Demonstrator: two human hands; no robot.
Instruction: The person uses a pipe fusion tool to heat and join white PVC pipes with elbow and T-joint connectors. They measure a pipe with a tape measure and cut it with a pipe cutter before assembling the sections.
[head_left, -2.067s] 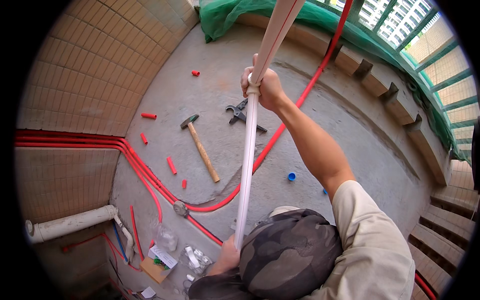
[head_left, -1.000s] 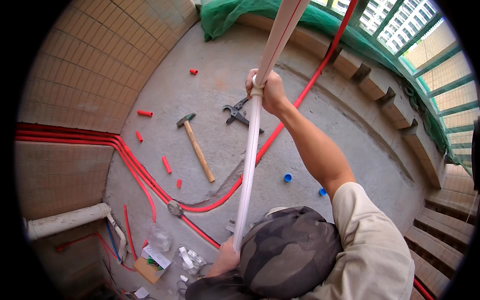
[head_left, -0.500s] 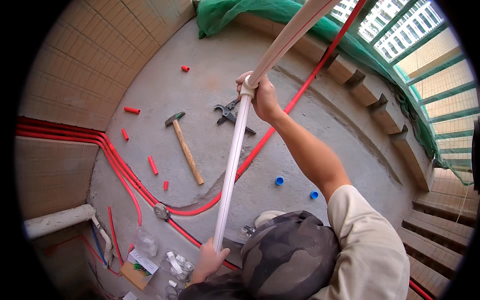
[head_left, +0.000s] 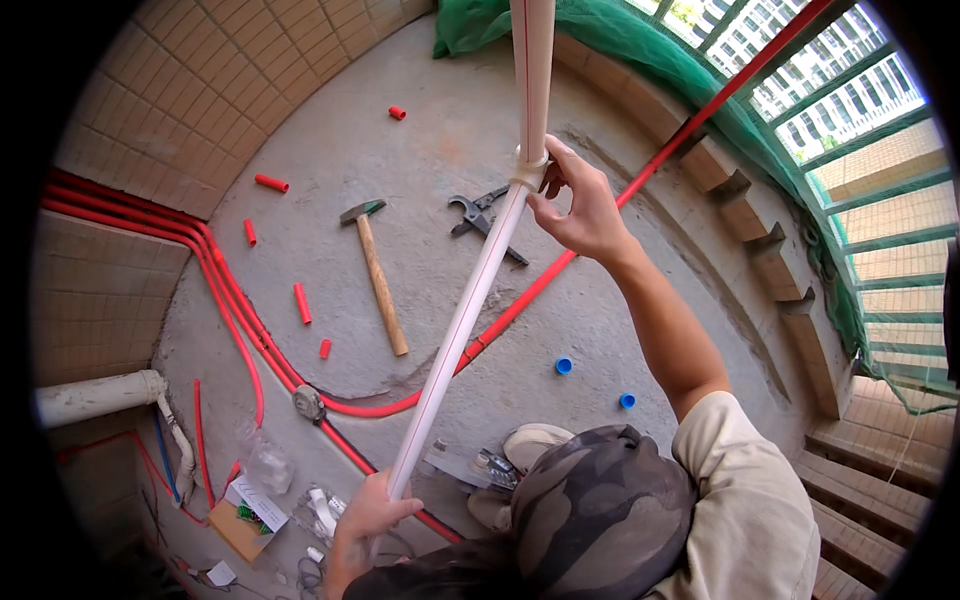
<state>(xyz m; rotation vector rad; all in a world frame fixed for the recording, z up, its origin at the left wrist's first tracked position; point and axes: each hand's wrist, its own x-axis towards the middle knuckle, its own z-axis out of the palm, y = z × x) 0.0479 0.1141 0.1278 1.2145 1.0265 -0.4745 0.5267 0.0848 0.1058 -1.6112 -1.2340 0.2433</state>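
My left hand (head_left: 370, 512) is closed around the lower end of a long white plastic pipe (head_left: 450, 350) with a thin red stripe. The pipe slants up to a white pipe fitting (head_left: 528, 166), where a second striped white pipe (head_left: 533, 75) continues toward the top edge. At the fitting's right side, my right hand (head_left: 580, 205) has its thumb and fingers apart, the fingertips touching or very close to it. Some contact is hidden. Below the fitting lies a black pipe cutter (head_left: 485, 222), partly behind the pipe.
A hammer (head_left: 376, 270) and red tube pieces (head_left: 302, 303) lie left. Red pipe (head_left: 520, 308) crosses the concrete floor. Blue caps (head_left: 564, 366) sit right. An open box (head_left: 245, 515) stands lower left; camouflage cloth (head_left: 600, 490) covers the lower centre. Green netting (head_left: 620, 40) borders the far side.
My right hand has loosened from its wrap around the fitting and shifted to its right side. The upper pipe appears more upright. My left hand and the lower pipe end appear lower and farther left.
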